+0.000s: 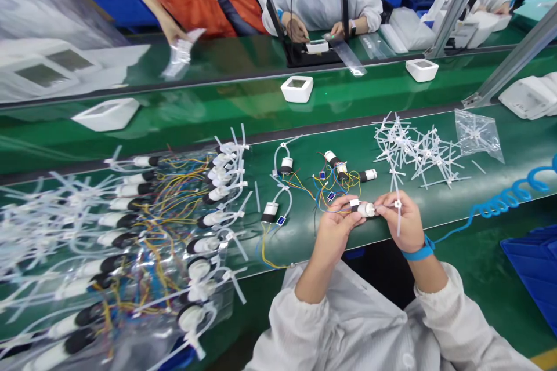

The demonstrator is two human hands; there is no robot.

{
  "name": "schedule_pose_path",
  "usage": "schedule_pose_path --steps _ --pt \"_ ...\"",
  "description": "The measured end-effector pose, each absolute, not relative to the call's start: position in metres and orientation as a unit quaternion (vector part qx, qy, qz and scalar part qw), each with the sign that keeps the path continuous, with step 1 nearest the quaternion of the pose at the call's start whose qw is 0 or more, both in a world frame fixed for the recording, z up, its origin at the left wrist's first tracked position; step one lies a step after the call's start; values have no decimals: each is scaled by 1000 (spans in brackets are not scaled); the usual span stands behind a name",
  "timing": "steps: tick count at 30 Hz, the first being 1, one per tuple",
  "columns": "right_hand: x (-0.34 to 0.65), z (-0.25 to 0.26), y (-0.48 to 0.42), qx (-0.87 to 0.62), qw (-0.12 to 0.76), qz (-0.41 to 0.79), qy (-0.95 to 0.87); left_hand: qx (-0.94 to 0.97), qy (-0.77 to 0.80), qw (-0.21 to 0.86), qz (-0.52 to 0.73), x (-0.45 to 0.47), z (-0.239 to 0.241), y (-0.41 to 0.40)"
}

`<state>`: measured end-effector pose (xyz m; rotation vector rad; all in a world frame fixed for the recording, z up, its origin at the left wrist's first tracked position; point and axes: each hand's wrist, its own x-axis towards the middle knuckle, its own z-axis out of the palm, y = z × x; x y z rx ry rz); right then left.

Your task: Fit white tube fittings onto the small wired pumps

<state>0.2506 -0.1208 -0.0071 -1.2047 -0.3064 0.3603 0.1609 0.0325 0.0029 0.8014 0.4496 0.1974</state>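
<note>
My left hand is closed around a small white-and-black motor pump, with thin coloured wires trailing off to the left. At the pump's white end, my right hand pinches a white tube piece with a cross-shaped connector; one tube arm points up, another down. Whether the tube is seated on the pump's nozzle I cannot tell. Beyond my left hand lie several more pumps with wires and small blue-edged boards. Two pumps with looped tubes rest to the left.
A pile of white tube crosses lies at the back right, beside a clear bag. Rows of wired pumps fill the left. A coiled blue cord runs to my right wristband. White devices stand beyond; co-workers sit opposite.
</note>
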Motion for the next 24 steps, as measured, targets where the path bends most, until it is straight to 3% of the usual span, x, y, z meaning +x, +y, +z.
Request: schedule_pose_path --steps 18,24 --pt "247 0 -127 -592 770 101 -217 447 183 868 119 158 -6 30" --pt "245 5 -136 -636 724 80 -254 483 167 852 110 157 -1 30"
